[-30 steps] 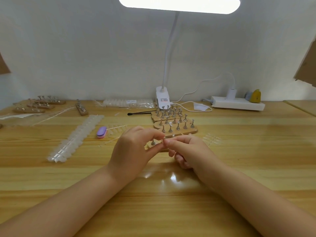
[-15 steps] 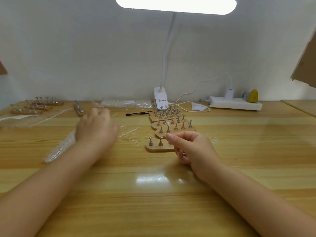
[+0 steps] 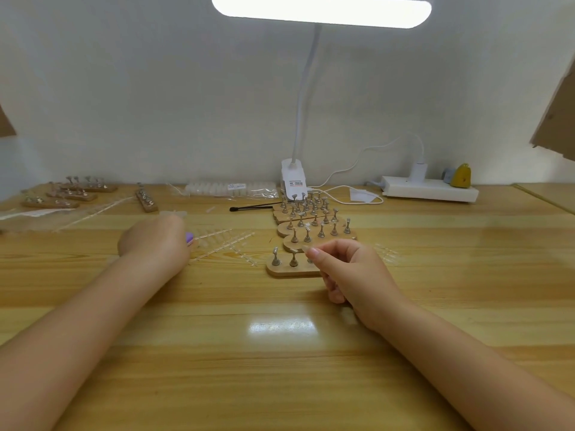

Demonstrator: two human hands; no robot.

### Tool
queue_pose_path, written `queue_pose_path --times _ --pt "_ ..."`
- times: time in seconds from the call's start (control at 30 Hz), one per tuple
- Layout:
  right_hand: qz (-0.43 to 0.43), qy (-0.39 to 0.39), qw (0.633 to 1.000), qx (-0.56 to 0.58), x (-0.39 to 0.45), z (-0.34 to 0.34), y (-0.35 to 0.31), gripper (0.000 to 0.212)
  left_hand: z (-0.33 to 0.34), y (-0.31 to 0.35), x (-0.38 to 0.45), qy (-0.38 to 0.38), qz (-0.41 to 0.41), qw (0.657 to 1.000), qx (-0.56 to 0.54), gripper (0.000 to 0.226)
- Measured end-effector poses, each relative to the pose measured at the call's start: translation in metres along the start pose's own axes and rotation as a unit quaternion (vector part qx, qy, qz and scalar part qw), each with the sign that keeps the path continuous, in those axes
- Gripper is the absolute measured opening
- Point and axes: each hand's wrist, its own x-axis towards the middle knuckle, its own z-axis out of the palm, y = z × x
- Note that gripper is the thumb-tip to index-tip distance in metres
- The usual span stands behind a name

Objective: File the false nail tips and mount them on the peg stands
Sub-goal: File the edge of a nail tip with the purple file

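One tiny false nail tip [image 3: 307,248], light and bendy, is pinched by the right hand [image 3: 351,272] over the nearest peg stand [image 3: 289,269]. Hold its edges. At 9 o'clock, the left hand [image 3: 155,244] is blurred; I cannot tell its grip.

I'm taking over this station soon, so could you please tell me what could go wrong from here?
1. The right hand pinches a tiny clear nail tip above the nearest peg stand; it could slip and vanish on the glossy table.
2. The left hand, reaching the purple file, might scatter the loose tip strips beside it.
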Motion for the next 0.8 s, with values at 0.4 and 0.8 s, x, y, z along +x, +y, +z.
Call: queue_pose_path --times 0.4,0.8 --pt "-0.006 -0.014 1.0 0.019 0.001 0.0 0.001 0.015 -0.007 0.007 -0.004 0.094 -0.004 0.995 -0.03 0.02" --pt "0.002 -0.015 1.0 0.005 0.001 0.001 0.001 0.011 0.005 0.025 -0.017 0.068 0.178 0.949 -0.251 0.046"
